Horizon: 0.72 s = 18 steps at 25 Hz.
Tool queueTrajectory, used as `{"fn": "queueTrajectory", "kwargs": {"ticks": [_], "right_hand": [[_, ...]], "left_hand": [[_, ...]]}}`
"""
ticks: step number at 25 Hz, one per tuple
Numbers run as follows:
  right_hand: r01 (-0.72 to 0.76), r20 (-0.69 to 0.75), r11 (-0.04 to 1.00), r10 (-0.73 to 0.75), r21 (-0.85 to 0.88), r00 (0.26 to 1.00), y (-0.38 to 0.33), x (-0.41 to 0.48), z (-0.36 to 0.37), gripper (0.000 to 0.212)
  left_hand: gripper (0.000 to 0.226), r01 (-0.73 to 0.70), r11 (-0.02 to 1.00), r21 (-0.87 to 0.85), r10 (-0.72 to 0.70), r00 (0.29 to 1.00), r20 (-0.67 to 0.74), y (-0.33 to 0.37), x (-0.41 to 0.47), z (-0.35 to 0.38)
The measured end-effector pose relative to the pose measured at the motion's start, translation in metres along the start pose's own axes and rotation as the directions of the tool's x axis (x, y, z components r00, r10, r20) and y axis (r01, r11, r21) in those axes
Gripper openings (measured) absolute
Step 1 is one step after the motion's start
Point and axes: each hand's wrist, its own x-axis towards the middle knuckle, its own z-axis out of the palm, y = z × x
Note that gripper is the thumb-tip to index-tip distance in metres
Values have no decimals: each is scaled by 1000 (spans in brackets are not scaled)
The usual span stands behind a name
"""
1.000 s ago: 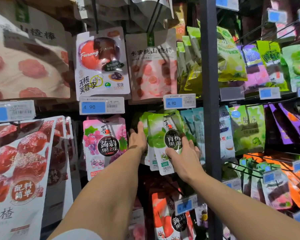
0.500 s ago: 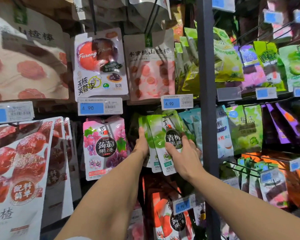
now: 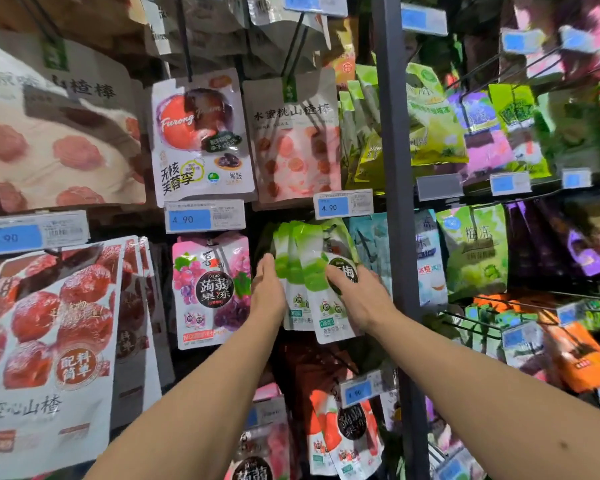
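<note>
Several green jelly pouches [image 3: 293, 271] hang in a row on a shop peg at the middle of the view. My right hand [image 3: 361, 299] grips the front green pouch [image 3: 329, 317], thumb across its black round label and fingers behind its right edge. That pouch hangs tilted, its bottom swung out toward me. My left hand [image 3: 267, 292] rests flat against the left side of the row with fingers straight and pointing up; its fingertips are hidden by the pouches.
A pink grape jelly pouch [image 3: 210, 289] hangs just left of my left hand. A grey upright post [image 3: 397, 168] stands right of my right hand. Price tags [image 3: 343, 206] sit above; red pouches [image 3: 343, 427] hang below. Big hawthorn bags [image 3: 49, 341] fill the left.
The view has shifted slightly. My right hand has slid a little down the front green pouch, which now tilts more. My left hand stays against the row.
</note>
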Motion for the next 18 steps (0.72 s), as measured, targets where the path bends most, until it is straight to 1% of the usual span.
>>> {"fn": "queueTrajectory", "kwargs": {"ticks": [2, 3, 5, 8, 9, 10, 11, 12, 14, 15, 16, 18], "right_hand": [[-4, 23, 998, 3, 70, 1000, -2, 2, -6, 111], [-8, 32, 994, 5, 108, 999, -2, 4, -8, 109], [-30, 14, 987, 28, 161, 999, 1, 6, -10, 104], [-79, -44, 991, 84, 106, 995, -2, 6, 4, 109], [-94, -60, 991, 100, 93, 993, -4, 4, 9, 110], [-105, -70, 991, 111, 86, 991, -6, 3, 13, 108], [-112, -82, 991, 119, 78, 990, -7, 2, 15, 104], [-111, -95, 991, 118, 67, 988, -8, 1, 16, 102], [-101, -113, 993, 106, 56, 988, -6, 2, 17, 100], [-95, -110, 994, 101, 58, 989, -4, 3, 18, 102], [-81, -101, 995, 87, 63, 991, -1, 4, 20, 105], [-51, -86, 995, 59, 87, 995, 4, 8, 18, 104]], "left_hand": [[54, -87, 996, 15, 86, 994, 64, 1, -29, -8], [54, -127, 991, 49, 122, 988, 92, -1, -40, -11], [73, -188, 975, 122, 165, 970, 176, -9, -58, -11], [104, -231, 948, 220, 170, 949, 265, -7, -76, -7], [114, -222, 946, 235, 157, 951, 267, -8, -73, -4], [119, -225, 940, 256, 153, 950, 270, -6, -71, -3], [119, -237, 936, 261, 166, 949, 268, -8, -68, -3], [115, -246, 932, 266, 173, 948, 269, -6, -69, -3], [96, -257, 928, 269, 183, 945, 269, -10, -63, -7], [90, -259, 930, 260, 189, 946, 265, -12, -59, -9], [90, -254, 934, 250, 190, 948, 254, -10, -58, -12], [102, -263, 936, 234, 205, 948, 244, -7, -57, -14]]}}
